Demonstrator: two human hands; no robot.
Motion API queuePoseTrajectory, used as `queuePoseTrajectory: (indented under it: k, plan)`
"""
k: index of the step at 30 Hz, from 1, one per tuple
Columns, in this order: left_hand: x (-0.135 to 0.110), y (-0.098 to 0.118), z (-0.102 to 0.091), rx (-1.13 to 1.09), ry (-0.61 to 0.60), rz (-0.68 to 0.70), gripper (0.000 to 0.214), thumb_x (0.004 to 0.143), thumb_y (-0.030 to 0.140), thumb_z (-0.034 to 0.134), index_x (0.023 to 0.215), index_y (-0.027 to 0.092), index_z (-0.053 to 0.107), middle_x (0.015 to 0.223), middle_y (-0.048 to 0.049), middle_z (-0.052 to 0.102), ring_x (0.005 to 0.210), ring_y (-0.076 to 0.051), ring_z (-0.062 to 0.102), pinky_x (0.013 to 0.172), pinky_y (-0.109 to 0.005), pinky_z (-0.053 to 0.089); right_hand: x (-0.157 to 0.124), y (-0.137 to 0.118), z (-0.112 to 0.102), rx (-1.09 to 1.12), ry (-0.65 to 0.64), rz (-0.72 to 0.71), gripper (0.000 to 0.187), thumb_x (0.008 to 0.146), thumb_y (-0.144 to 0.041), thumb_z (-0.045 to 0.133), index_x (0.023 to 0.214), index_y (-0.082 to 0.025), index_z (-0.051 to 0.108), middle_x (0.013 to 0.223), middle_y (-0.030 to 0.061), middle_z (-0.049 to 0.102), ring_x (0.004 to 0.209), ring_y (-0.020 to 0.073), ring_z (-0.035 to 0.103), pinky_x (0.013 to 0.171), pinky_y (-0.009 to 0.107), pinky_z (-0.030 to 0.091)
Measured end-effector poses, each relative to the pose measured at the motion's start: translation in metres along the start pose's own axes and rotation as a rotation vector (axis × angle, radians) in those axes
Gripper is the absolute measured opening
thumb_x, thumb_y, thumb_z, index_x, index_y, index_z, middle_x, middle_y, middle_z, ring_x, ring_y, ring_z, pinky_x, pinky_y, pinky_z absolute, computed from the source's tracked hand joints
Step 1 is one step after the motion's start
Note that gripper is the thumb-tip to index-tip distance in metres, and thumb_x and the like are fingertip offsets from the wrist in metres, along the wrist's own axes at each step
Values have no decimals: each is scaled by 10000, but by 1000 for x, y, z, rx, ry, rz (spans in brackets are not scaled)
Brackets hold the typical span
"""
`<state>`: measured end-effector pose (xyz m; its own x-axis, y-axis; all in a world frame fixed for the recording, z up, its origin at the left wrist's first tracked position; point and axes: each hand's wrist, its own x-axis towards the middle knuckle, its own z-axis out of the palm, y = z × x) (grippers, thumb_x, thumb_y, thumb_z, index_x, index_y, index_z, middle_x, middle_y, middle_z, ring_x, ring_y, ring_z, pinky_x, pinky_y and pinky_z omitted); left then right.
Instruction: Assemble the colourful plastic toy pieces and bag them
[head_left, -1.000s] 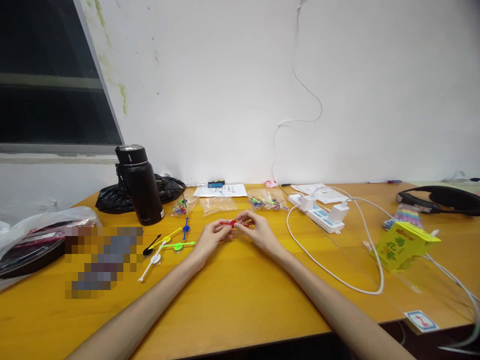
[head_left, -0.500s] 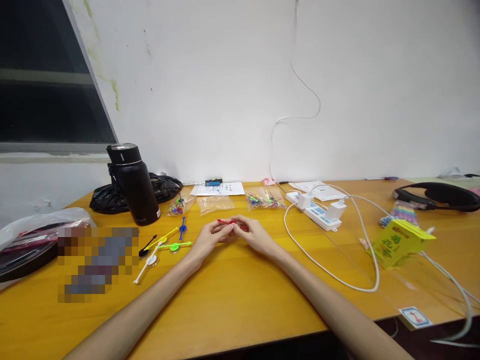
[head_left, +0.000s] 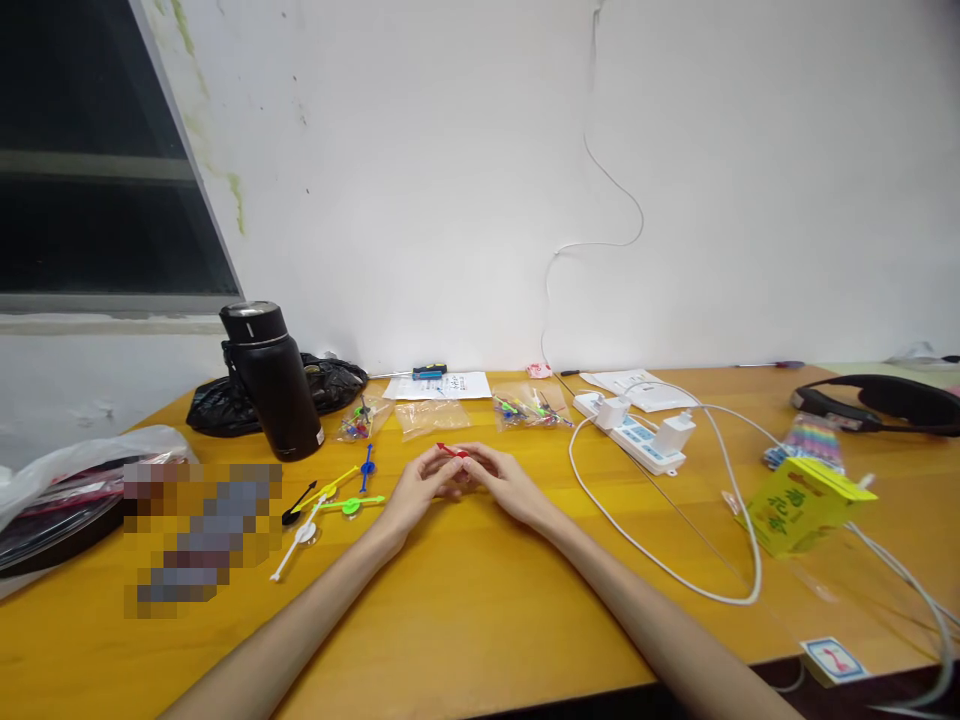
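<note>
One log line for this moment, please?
left hand: pinching small red plastic stick piece | right hand: pinching same piece | nearby: coloured plastic sticks on yellow wooden table

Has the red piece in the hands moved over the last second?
Yes. The red piece lay level between left hand and right hand; now it tilts, one end poking up toward the clear bag behind, the rest hidden.

Bright, even light — warped edges

A big white wall (head_left: 450, 200) fills the top and middle of the frame. A dark window (head_left: 90, 150) is at the upper left. A yellow wooden table (head_left: 465, 600) fills the bottom.
</note>
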<state>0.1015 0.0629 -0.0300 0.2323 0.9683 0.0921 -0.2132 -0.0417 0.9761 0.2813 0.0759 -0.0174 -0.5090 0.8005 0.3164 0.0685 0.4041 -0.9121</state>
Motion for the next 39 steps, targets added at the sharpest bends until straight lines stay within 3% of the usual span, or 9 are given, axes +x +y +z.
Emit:
queuePoseTrajectory:
  k: [4,9,12,14,17,21,26,39]
  plan:
    - [-2,7,-2,25,26,35,447,784,521,746,1054,168,695,1058,-91,699,900,-195,661,706,-282,581,0,0,-1,-25,33,5,444,1005,-518,469,1313,-246,636,1328,70,660,1163,228,629,961,351,518]
    - [-12,24,-11,183,95,76,447,813,564,679,1023,169,683,1058,-81,680,888,-208,663,732,-317,583,4,14,-7,49,77,61,514,992,-576,444,1293,-197,616,1157,105,709,902,198,676,758,312,537]
    - [-40,41,-19,423,30,95,418,877,561,588,1025,184,694,1006,-75,706,928,-232,672,842,-357,558,6,23,-9,52,103,73,509,998,-568,431,1240,-164,622,1058,112,716,828,174,668,728,294,512]
    - [-67,54,-26,660,71,130,380,912,539,545,1026,212,701,1042,-64,722,1009,-247,667,955,-376,505,6,27,-9,49,107,76,508,997,-571,425,1209,-154,623,1008,109,717,789,164,660,712,288,498]
    - [-106,69,-47,1020,174,115,362,925,547,515,1035,255,699,1078,-44,736,1047,-271,660,983,-395,471,6,29,-7,31,79,66,491,997,-566,426,1167,-153,630,957,97,719,769,157,651,706,282,487]
    - [-134,71,-83,1263,221,47,416,907,590,502,1075,276,717,1162,-50,733,1088,-295,654,984,-406,465,5,30,-5,5,58,51,450,1007,-523,428,1130,-144,638,908,84,718,758,152,638,717,280,482]
    - [-140,57,-106,1424,168,-1,416,921,567,460,1075,304,743,1220,-44,717,1173,-319,614,993,-445,441,5,29,-6,-3,46,41,410,1003,-497,451,1115,-151,639,896,76,723,762,153,634,728,281,483]
    - [-137,46,-111,1541,280,3,370,930,516,454,1030,316,750,1151,-62,680,1081,-322,545,907,-440,409,3,28,-6,-33,24,54,388,1008,-464,452,1082,-142,656,887,79,721,785,161,637,765,288,488]
